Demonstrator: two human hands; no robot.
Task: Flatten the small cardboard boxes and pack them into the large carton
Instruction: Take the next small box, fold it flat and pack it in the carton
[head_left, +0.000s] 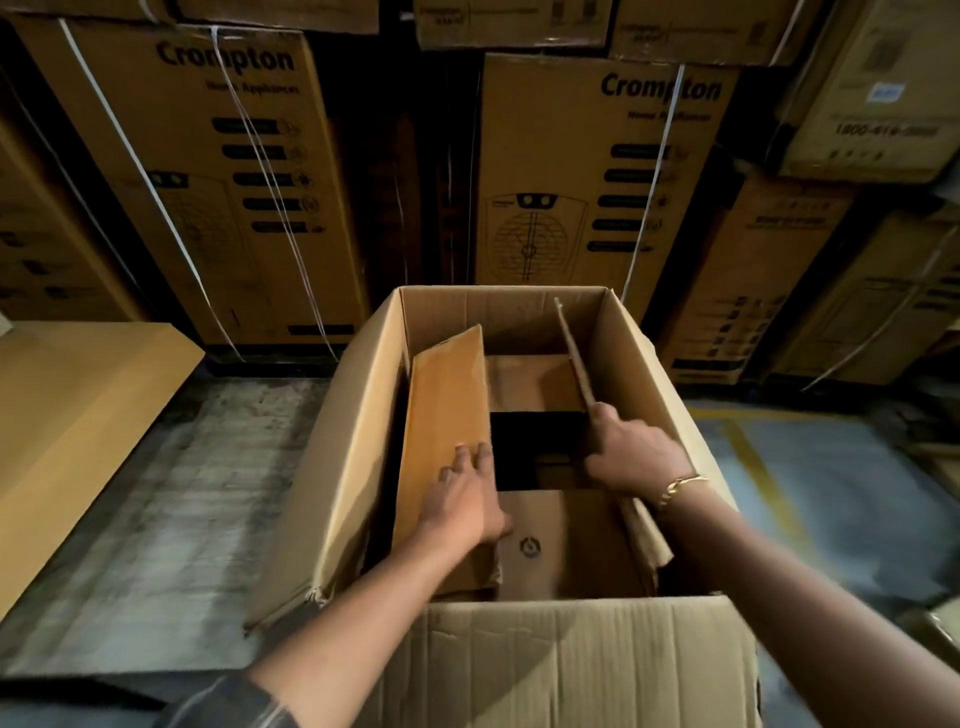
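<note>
The large open carton stands on the floor in front of me, flaps folded outward. Inside it, a flattened cardboard box leans tilted against the left side. My left hand presses on its lower part, the thumb hooked round its right edge. A second flattened box stands on edge along the right side, and my right hand grips its top edge. More flat cardboard lies at the carton's bottom, with a dark gap between the pieces.
Tall strapped Crompton cartons are stacked close behind the large carton. A flat cardboard sheet lies at the left. Grey floor with yellow lines shows at the right, worn concrete floor at the left.
</note>
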